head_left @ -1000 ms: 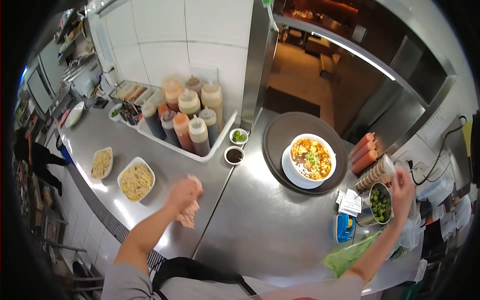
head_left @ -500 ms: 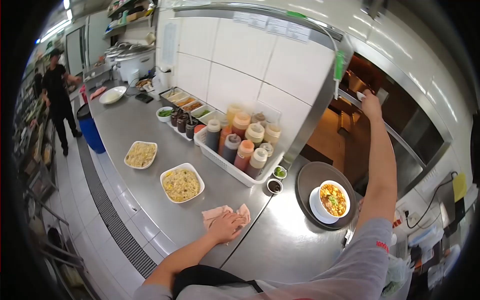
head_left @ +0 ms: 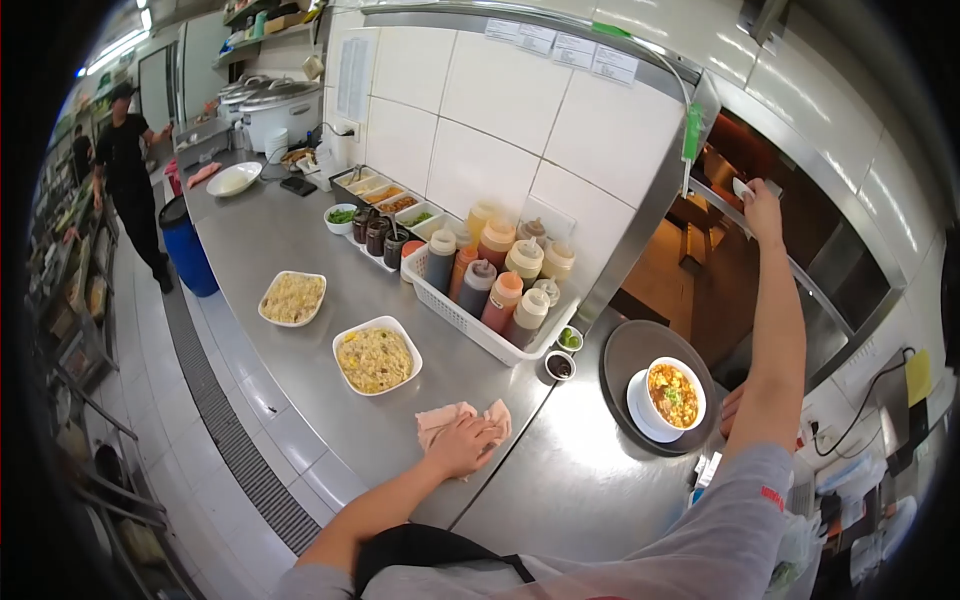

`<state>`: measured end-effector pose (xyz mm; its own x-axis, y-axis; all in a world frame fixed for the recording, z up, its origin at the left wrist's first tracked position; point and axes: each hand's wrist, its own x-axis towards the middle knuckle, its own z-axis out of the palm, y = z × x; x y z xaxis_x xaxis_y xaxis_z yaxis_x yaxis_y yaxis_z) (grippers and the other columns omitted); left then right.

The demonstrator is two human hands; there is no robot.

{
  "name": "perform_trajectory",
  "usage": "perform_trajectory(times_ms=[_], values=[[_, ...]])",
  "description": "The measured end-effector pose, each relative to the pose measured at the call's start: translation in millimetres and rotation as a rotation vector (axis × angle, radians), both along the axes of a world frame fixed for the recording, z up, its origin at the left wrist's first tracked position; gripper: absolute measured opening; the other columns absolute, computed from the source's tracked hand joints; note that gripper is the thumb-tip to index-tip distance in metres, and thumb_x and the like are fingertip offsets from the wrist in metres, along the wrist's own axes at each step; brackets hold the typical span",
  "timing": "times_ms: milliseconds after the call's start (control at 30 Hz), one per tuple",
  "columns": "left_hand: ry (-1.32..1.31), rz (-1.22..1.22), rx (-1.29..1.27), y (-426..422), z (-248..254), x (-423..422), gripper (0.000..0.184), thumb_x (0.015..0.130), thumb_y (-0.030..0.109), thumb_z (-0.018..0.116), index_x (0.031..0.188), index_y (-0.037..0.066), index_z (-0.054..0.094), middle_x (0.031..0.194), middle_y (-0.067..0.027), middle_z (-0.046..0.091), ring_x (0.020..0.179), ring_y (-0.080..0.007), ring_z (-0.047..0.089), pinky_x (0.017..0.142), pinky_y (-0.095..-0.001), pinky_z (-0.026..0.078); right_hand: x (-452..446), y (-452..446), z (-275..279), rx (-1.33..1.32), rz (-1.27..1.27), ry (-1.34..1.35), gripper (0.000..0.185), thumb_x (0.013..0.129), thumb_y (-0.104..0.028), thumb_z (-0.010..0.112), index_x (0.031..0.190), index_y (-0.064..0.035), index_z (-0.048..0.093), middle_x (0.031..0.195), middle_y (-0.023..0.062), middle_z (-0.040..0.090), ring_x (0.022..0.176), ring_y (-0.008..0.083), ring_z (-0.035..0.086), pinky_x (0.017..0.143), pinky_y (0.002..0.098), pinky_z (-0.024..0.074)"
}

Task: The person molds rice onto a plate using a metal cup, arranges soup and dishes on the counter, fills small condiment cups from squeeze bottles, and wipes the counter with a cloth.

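Observation:
On the steel counter my left hand [head_left: 464, 447] presses a crumpled pink cloth [head_left: 435, 420], its fingers bent over the fabric. My right hand [head_left: 763, 212] is raised at the opening in the wall, closed on a small white object [head_left: 741, 188] whose kind I cannot make out. Below that arm, a white bowl of red-brown soup with green garnish [head_left: 675, 394] stands on a white saucer [head_left: 645, 425] on a round dark tray [head_left: 622, 370]. Two white bowls of fried rice [head_left: 376, 358] [head_left: 292, 298] stand beyond the cloth.
A white basket of sauce bottles [head_left: 470, 315] lines the wall. Small cups of dark sauce [head_left: 560, 366] and green pieces [head_left: 569, 340] sit beside the tray. Another person's hand [head_left: 733, 410] shows at the tray's right. A person in black [head_left: 128, 180] is in the aisle by a blue bin [head_left: 188, 250].
The view has shifted slightly, moving the counter items rightward. Another person's hand shows more clearly beside the tray. My left hand stays on the cloth; my right remains raised at the opening.

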<state>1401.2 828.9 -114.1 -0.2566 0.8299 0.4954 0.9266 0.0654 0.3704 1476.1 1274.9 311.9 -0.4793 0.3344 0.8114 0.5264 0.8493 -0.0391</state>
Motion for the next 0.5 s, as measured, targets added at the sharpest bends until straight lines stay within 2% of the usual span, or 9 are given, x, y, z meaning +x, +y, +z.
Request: perform_trajectory(times_ms=[67,133,200,233,267,333,400,433,500], values=[[0.018,-0.016,0.05,2,-1,-3,0.025,0.072,0.022,0.058,0.094,0.011,0.055,0.101,-0.0047,0.055,0.096,-0.0202,0.05,0.087,-0.0373,0.036,28,-14,-8,0.091,0.059,0.026,0.013,0.076,-0.012,0.056,0.087,-0.0055,0.055,0.08,0.0204,0.058,0.078,0.0362,0.056,0.069,0.0398,0.0438],[-0.048,0.049,-0.038,0,7,-3,0.017,0.071,0.023,0.058,0.081,0.01,0.058,0.091,-0.0061,0.058,0.087,-0.0221,0.053,0.081,-0.0383,0.039,69,-45,-29,-0.075,0.134,0.132,0.014,0.074,-0.012,0.059,0.087,-0.0043,0.057,0.075,0.0148,0.059,0.071,0.0267,0.058,0.066,0.0326,0.0441],[-0.065,0.089,-0.17,4,7,1,0.014,0.07,0.023,0.058,0.069,0.009,0.058,0.079,-0.0074,0.059,0.078,-0.0241,0.054,0.074,-0.0395,0.041,130,-43,-60,-0.312,0.229,0.073,0.015,0.074,-0.012,0.059,0.085,-0.0022,0.058,0.07,0.008,0.058,0.067,0.0165,0.056,0.063,0.0267,0.0429],[-0.042,0.103,-0.251,7,6,1,0.015,0.07,0.023,0.058,0.064,0.009,0.057,0.073,-0.008,0.059,0.073,-0.0251,0.055,0.071,-0.0402,0.042,165,-46,-73,-0.451,0.184,-0.042,0.014,0.073,-0.013,0.059,0.081,-0.0009,0.059,0.067,0.0034,0.057,0.065,0.011,0.054,0.06,0.0256,0.0422],[-0.011,0.107,-0.334,8,3,1,0.019,0.07,0.023,0.057,0.058,0.008,0.056,0.066,-0.0086,0.058,0.068,-0.0261,0.055,0.068,-0.0409,0.042,196,-60,-82,-0.614,0.086,-0.159,0.014,0.072,-0.014,0.06,0.078,-0.0018,0.06,0.063,0.0022,0.056,0.061,0.01,0.053,0.056,0.0254,0.0418],[0.045,0.034,-0.228,11,-4,-1,0.02,0.069,0.023,0.059,0.055,0.01,0.054,0.057,-0.0073,0.053,0.062,-0.0279,0.052,0.064,-0.0396,0.039,272,-48,-118,-0.867,-0.09,-0.256,0.014,0.068,-0.013,0.062,0.077,-0.002,0.06,0.058,0.0007,0.054,0.059,0.0085,0.054,0.052,0.0251,0.0412],[0.056,-0.007,-0.104,15,4,3,0.021,0.071,0.021,0.056,0.055,0.008,0.054,0.057,-0.0092,0.053,0.059,-0.0279,0.051,0.058,-0.0407,0.038,362,-23,-161,-1.004,-0.303,-0.232,0.016,0.062,-0.015,0.066,0.069,-0.0014,0.061,0.059,0.0015,0.055,0.057,0.0107,0.05,0.054,0.0243,0.0405],[0.064,-0.029,-0.119,19,4,3,0.02,0.071,0.021,0.056,0.055,0.008,0.054,0.058,-0.009,0.053,0.059,-0.0278,0.05,0.058,-0.0404,0.037,392,-26,-176,-0.734,-0.552,-0.397,0.014,0.059,-0.015,0.066,0.067,-0.0036,0.063,0.062,0.0067,0.06,0.059,0.0186,0.056,0.059,0.0306,0.0446],[0.089,-0.027,-0.136,18,1,1,0.019,0.071,0.02,0.056,0.056,0.009,0.053,0.058,-0.0085,0.053,0.059,-0.0276,0.049,0.057,-0.0398,0.035,446,-20,-207,-0.612,-0.921,-0.422,0.014,0.059,-0.017,0.066,0.068,-0.0061,0.065,0.067,0.0092,0.061,0.065,0.0233,0.058,0.063,0.0334,0.0458]])
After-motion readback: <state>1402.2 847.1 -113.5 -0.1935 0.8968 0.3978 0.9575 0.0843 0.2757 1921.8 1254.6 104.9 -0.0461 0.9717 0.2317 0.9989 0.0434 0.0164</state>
